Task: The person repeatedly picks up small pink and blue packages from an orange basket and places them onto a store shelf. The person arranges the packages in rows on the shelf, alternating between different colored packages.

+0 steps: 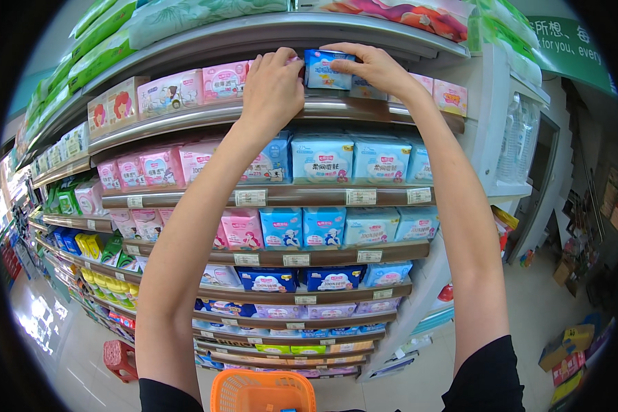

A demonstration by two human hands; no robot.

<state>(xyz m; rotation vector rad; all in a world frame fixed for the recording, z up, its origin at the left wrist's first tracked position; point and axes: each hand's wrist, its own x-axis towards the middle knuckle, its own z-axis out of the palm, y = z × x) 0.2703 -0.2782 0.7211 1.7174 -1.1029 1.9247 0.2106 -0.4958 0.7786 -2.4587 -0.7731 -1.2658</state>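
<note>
On the top product shelf [201, 116], my right hand [373, 67] grips a small blue sanitary pad packet [328, 72], thumb on its front and fingers over its top. Another bluish packet [366, 89] is partly visible below that hand. My left hand [275, 85] reaches in just left of the blue packet, its back toward me and its fingers bent. Whatever lies under those fingers is mostly hidden. Beside its wrist sits a pink sanitary pad packet [222, 82]. To the right of my right wrist stands a pink-and-orange packet [450, 98].
Lower shelves [309, 195] carry rows of pink and blue pad packets with price tags. Green-wrapped packs [100, 62] lie above. An orange plastic basket [262, 378] is below me, a red stool [119, 360] at lower left. Cartons [566, 360] lie on the floor at right.
</note>
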